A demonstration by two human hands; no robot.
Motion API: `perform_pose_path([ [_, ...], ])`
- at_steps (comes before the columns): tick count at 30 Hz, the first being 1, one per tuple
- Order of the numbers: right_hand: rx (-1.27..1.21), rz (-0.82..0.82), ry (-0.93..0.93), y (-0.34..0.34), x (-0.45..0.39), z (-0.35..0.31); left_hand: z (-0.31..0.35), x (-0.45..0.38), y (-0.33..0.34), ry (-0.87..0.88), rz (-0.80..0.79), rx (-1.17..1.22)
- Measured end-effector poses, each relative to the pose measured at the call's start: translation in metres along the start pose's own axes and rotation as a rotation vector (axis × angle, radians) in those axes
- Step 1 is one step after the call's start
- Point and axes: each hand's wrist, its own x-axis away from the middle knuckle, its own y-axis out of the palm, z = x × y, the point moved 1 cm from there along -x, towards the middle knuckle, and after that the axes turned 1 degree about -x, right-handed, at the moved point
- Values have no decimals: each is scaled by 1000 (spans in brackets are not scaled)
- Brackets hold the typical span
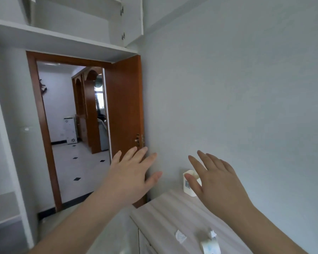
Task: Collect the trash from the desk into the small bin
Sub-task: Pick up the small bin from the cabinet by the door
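Note:
A small white bin (187, 187) stands at the far end of the pale striped desk (165, 215), against the wall. My right hand (215, 178) is raised in front of it with fingers spread, hiding part of the bin, and holds nothing. My left hand (130, 173) is also lifted with straight fingers, left of the desk's far corner, empty. On the near part of the desk lie a crumpled white paper scrap (180, 236), a second crumpled scrap (212, 233) and a whitish wrapper-like piece (210, 247) just below it.
A brown wooden door (125, 110) stands open left of the desk, leading to a tiled room. A white shelf (62, 41) runs overhead. The plain wall (246, 107) borders the desk's right side.

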Motion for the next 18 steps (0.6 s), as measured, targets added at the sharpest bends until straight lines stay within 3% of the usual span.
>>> perform_pose_path([
  [8,-92,4,-97,65,-64,-50,-66,-5,52,-152,-58,-33],
  [18,-114,-34,-214,161,-166,-188,-223,-5,123,-317,0,-156],
])
